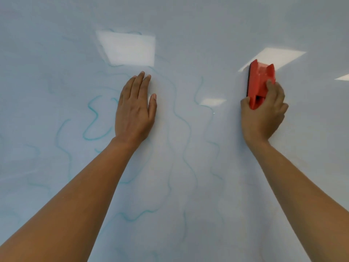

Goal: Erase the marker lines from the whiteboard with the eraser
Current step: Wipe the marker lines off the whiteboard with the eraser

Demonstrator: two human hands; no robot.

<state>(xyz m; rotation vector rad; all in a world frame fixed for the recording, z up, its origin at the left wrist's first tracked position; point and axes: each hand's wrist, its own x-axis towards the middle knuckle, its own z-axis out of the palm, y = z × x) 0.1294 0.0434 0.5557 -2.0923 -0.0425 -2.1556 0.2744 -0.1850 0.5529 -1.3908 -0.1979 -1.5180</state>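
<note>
spanning the view: a glossy white whiteboard (188,19), its sheen showing pale rectangular light reflections (128,48).
scrawled across it: faint teal wavy marker lines (94,138), densest at left and centre and running down to the lower edge of view; the board right of the eraser looks bare of them.
left hand (135,110): laid flat on the board among the squiggles, fingers (139,84) straight and close together, thumb apart, holding nothing.
right hand (264,118): at the right side, well apart from the left hand, wrapped round the eraser's lower half.
red plastic block eraser (259,84): upright, dark felt face against the board, near the rightmost teal line but not on it.
right fingers (272,91): curled over the red back, thumb on its left edge, gripping it.
step in hand: judged as wiping, with most lines left to clear.
next move: likely calls for sweeping the eraser left across the centre squiggles under steady pressure, with the left hand lifting off the lines it covers.
</note>
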